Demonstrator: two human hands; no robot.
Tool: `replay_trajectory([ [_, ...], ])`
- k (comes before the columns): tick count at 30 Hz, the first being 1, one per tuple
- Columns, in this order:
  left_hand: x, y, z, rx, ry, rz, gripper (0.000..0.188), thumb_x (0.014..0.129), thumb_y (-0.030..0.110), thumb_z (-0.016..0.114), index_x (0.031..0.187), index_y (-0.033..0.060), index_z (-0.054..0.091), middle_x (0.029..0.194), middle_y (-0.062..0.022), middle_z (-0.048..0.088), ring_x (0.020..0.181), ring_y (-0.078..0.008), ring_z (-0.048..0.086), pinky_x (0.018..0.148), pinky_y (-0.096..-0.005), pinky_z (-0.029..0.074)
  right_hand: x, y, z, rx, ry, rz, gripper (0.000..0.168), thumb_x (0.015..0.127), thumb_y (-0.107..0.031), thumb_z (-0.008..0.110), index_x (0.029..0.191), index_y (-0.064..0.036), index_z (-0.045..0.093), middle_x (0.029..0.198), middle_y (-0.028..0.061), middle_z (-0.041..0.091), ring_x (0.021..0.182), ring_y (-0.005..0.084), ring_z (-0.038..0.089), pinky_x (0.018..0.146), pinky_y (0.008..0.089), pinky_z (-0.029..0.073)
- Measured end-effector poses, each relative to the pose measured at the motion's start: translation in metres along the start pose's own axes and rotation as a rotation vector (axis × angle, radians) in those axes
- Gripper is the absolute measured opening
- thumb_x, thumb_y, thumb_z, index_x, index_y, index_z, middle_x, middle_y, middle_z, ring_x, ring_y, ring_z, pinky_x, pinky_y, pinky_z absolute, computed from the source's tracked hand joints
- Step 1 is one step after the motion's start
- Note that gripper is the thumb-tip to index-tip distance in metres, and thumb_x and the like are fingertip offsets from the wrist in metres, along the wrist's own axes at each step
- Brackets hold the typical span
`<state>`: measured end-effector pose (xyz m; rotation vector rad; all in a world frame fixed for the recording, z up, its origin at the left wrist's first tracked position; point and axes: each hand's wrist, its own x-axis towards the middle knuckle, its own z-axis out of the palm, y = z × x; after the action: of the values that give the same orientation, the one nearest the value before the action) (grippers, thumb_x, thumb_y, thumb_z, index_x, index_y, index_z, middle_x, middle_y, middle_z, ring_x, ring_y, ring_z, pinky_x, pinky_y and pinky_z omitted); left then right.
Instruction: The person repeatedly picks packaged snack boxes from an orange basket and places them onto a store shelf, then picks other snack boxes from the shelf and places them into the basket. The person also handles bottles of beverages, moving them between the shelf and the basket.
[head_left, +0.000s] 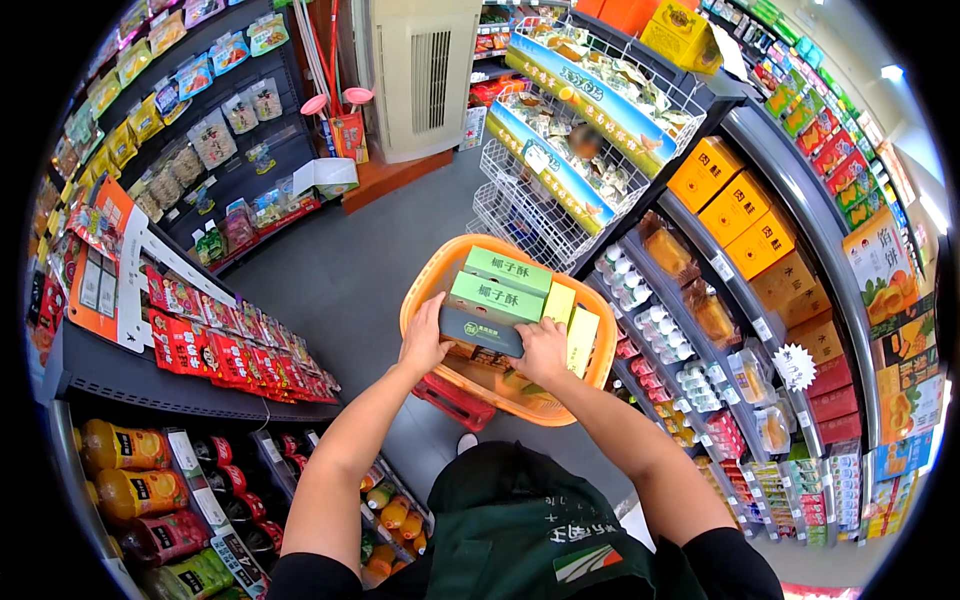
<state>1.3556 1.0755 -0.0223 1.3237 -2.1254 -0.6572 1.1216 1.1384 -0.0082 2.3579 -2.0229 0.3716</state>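
Both my hands grip a dark grey carton (480, 331) over an orange plastic basket (420, 279). My left hand (424, 334) holds the carton's left end, and my right hand (541, 349) its right end. Just beyond it, two light green cartons (501, 297) bearing writing sit in the basket. Yellow cartons (582, 337) stand along the basket's right side. Below the grey carton, a package with a brown food picture (480, 357) shows in part. The basket's red handle (453, 402) hangs at its near left side.
A white wire rack (551, 217) of small packs stands past the basket. Shelves of yellow boxes (733, 201) and packaged cakes (667, 253) line the right. On the left are red snack bags (225, 360) above drink bottles (124, 446). A cream floor-standing unit (420, 82) stands ahead on grey floor (352, 262).
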Motion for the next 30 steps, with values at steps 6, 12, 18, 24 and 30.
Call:
replay_trajectory([
  [6,0.000,-0.005,0.004,0.077,0.027,0.047,0.092,0.060,0.008,0.083,0.137,0.0071,0.034,0.133,-0.0172,0.042,0.124,-0.0358,0.041,0.105,-0.0409,0.036,0.012,-0.002,0.000,-0.033,-0.092,0.073,0.055,0.059,-0.035,0.079,0.106,-0.011,0.064,0.093,0.0033,0.066,0.092,0.0230,0.053,0.080,0.0374,0.035],
  [12,0.004,-0.012,0.007,0.104,-0.006,0.071,0.075,0.070,0.019,0.080,0.134,0.0082,0.042,0.138,-0.0169,0.037,0.126,-0.0362,0.038,0.106,-0.0416,0.034,0.004,0.006,-0.014,0.113,-0.042,0.022,0.058,0.063,-0.034,0.079,0.113,-0.010,0.061,0.108,0.0040,0.062,0.099,0.0237,0.051,0.086,0.0393,0.036],
  [18,0.016,0.026,-0.002,0.076,0.043,0.192,0.076,0.068,0.020,0.081,0.132,0.0067,0.042,0.136,-0.0181,0.039,0.125,-0.0375,0.037,0.105,-0.0437,0.033,-0.033,0.042,-0.053,0.309,0.205,0.032,0.047,0.067,-0.030,0.076,0.108,-0.010,0.063,0.109,0.0036,0.062,0.102,0.0254,0.051,0.087,0.0385,0.038],
  [24,0.072,0.148,0.001,-0.223,0.064,0.379,0.068,0.070,0.017,0.080,0.127,0.0058,0.045,0.132,-0.0165,0.043,0.123,-0.0335,0.043,0.099,-0.0417,0.039,-0.074,0.112,-0.133,0.352,0.544,0.192,0.041,0.071,-0.025,0.075,0.107,-0.009,0.062,0.104,0.0068,0.063,0.102,0.0261,0.054,0.090,0.0377,0.041],
  [30,0.126,0.323,0.042,-0.636,-0.094,0.408,0.061,0.077,0.014,0.075,0.128,0.0047,0.043,0.130,-0.0113,0.044,0.114,-0.0229,0.047,0.091,-0.0351,0.043,-0.143,0.197,-0.260,0.362,0.959,0.326,0.036,0.074,-0.013,0.074,0.107,-0.006,0.061,0.100,0.0087,0.062,0.096,0.0231,0.058,0.085,0.0337,0.045],
])
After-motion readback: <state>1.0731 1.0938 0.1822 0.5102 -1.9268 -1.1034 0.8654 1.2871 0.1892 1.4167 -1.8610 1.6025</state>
